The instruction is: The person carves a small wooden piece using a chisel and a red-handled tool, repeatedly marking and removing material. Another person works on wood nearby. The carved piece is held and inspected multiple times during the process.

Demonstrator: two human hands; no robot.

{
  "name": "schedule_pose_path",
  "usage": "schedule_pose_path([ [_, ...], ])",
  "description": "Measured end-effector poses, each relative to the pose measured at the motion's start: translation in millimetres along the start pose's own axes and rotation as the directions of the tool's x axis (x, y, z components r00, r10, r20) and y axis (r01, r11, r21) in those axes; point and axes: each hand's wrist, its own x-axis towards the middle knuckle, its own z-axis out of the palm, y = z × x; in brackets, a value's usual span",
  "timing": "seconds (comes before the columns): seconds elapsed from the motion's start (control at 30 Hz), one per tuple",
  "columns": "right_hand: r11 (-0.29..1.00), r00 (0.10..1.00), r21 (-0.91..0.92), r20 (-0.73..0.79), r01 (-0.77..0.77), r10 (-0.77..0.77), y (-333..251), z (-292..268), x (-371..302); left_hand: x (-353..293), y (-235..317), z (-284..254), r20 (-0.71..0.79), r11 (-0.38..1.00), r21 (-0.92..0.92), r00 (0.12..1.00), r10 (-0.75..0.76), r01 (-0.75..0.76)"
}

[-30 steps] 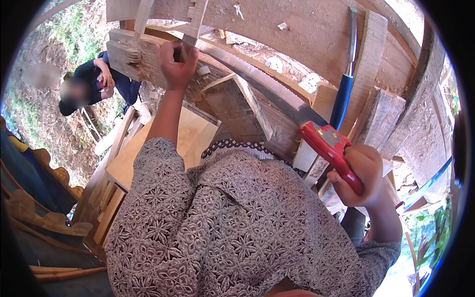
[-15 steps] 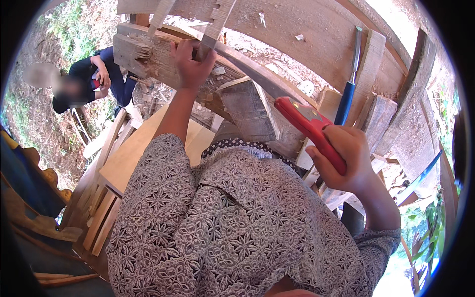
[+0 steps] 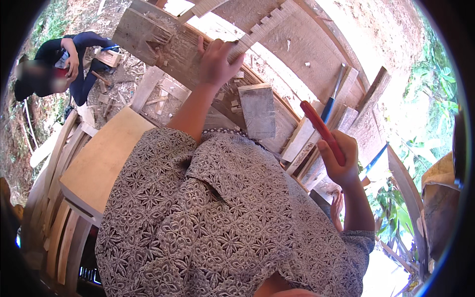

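My left hand [image 3: 220,63] is closed round the near end of a pale wooden strip [image 3: 264,30] with notches cut along one edge, pressing it over the thick wooden beam [image 3: 184,62]. On the right, my right hand [image 3: 341,157] grips the red handle of a handsaw [image 3: 324,132], tilted up and away from me. The saw's blade hardly shows, seemingly edge-on and to the right of the strip. Just beyond the handle lies a chisel with a blue handle [image 3: 327,110], its metal end pointing away.
A grey wooden block [image 3: 257,113] sits against the beam's near side. At left stands a smooth pale wooden panel [image 3: 106,161] beside curved slats [image 3: 59,237]. Farther left, another person [image 3: 74,62] sits low among wood scraps. Planks [image 3: 316,143] and a wide board [image 3: 292,47] lie at right and far side.
The view has shifted, so the bench and the other person appear elsewhere. The saw has turned from showing its broad side to nearly edge-on. My left hand still holds the notched strip.
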Motion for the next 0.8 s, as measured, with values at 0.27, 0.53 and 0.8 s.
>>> schedule_pose_path([
  [0.27,0.983,0.995,-0.162,-0.014,0.091,-0.094,-35,-7,12,1,13,40,-0.083,0.997,0.076,0.997,0.002,0.005],
  [0.53,0.988,0.996,-0.149,-0.07,0.048,-0.059,3,-4,-4,10,16,57,-0.138,0.996,0.085,0.99,0.032,-0.02],
  [0.8,0.975,0.992,-0.196,-0.042,0.106,-0.116,49,-11,-1,13,19,64,-0.109,0.999,0.048,0.994,0.009,-0.004],
])
